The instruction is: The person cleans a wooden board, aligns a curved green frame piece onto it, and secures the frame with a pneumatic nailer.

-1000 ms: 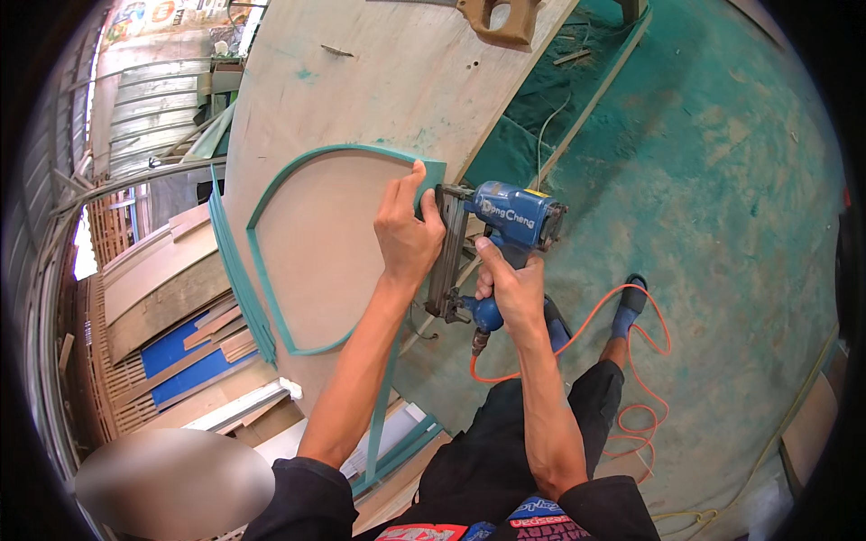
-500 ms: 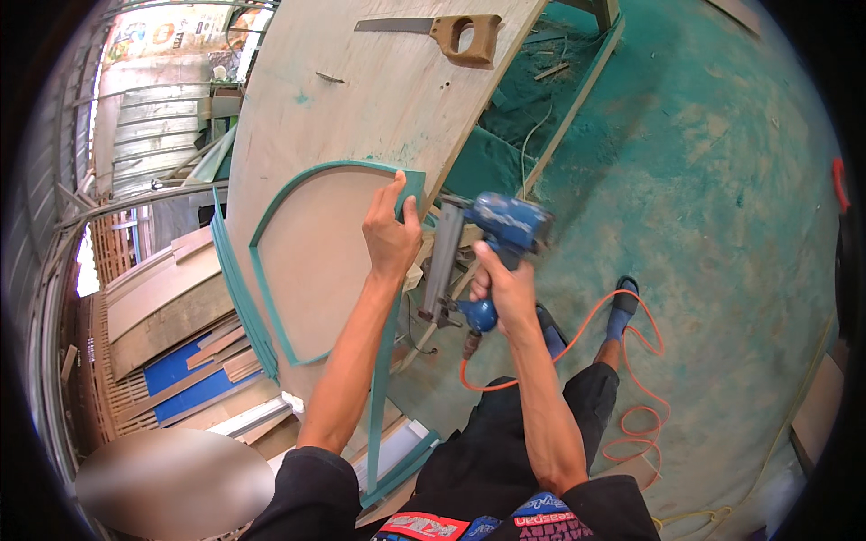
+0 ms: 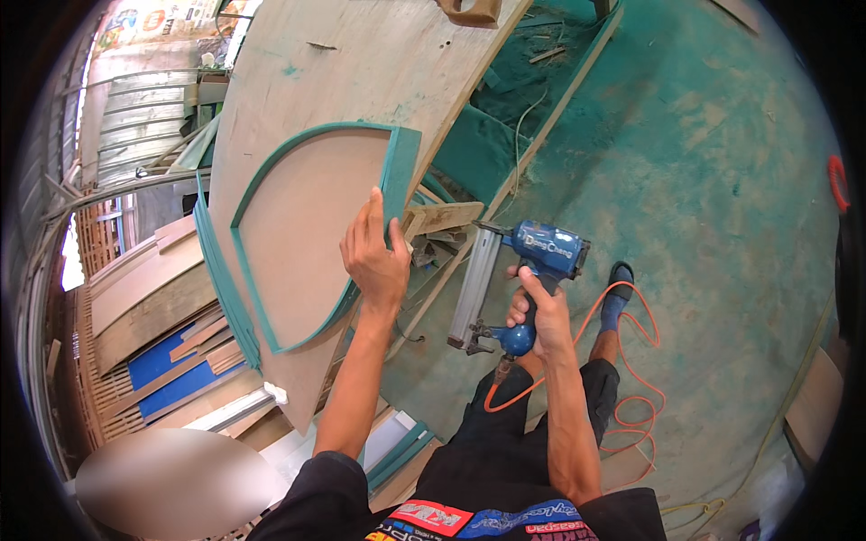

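On the wooden worktop [image 3: 356, 68] stands a thin green edging strip [image 3: 255, 171], bent into an arched frame around a pale panel [image 3: 307, 216]. My left hand [image 3: 374, 257] is at the frame's right side, its fingers and thumb closed about the strip's upright wall. My right hand [image 3: 539, 316] is wrapped round the dark grip of a blue nail gun [image 3: 552, 251]. The gun is off to the right, apart from the frame, with its grey magazine on the side toward the worktop. An orange air hose [image 3: 586, 338] runs from the gun's base.
A handsaw's wooden handle [image 3: 471, 9] shows at the top edge. More green strips [image 3: 221, 279] lean along the worktop's left side. Boards and offcuts [image 3: 171, 288] are stacked at left. The hose loops over the dusty floor [image 3: 704, 234] beside my sandalled foot [image 3: 619, 281].
The nail gun has moved right and down, away from the frame. My left hand has slid down the strip, and the strip's hanging end now curves along the panel's lower edge. The view has shifted.
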Available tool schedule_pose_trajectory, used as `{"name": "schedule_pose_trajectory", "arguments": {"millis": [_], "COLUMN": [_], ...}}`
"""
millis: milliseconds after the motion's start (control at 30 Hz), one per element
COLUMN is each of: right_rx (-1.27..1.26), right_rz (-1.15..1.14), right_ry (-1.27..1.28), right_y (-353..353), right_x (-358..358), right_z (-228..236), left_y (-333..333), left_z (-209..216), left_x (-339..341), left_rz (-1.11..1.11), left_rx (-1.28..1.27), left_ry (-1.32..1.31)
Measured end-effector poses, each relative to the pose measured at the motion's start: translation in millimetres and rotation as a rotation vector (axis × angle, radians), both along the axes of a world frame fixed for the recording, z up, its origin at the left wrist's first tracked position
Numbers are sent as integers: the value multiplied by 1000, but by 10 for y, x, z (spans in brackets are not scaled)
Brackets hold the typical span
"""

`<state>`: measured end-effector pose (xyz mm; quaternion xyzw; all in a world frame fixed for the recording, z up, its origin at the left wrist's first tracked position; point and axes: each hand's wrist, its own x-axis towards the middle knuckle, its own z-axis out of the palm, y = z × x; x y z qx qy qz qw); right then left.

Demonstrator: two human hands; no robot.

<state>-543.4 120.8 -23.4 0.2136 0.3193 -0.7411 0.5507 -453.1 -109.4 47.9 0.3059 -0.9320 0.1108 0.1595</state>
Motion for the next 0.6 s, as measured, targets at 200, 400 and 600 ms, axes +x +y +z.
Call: {"name": "schedule_pose_trajectory", "arguments": {"millis": [200,400,600], "right_rx": [-48,-48,-91], "right_rz": [23,33,36], "right_ry": [63,67,56], "right_y": [-268,-523,-573], "right_x": [92,194,185], "right_z": [84,30,-4], "left_y": [56,-105,3], "left_z": [25,38,-10], "left_x": [351,398,390], "left_rz": [-56,-126,-58], "left_rx": [-63,-25,153], "left_ry": [-123,-140,-34]}}
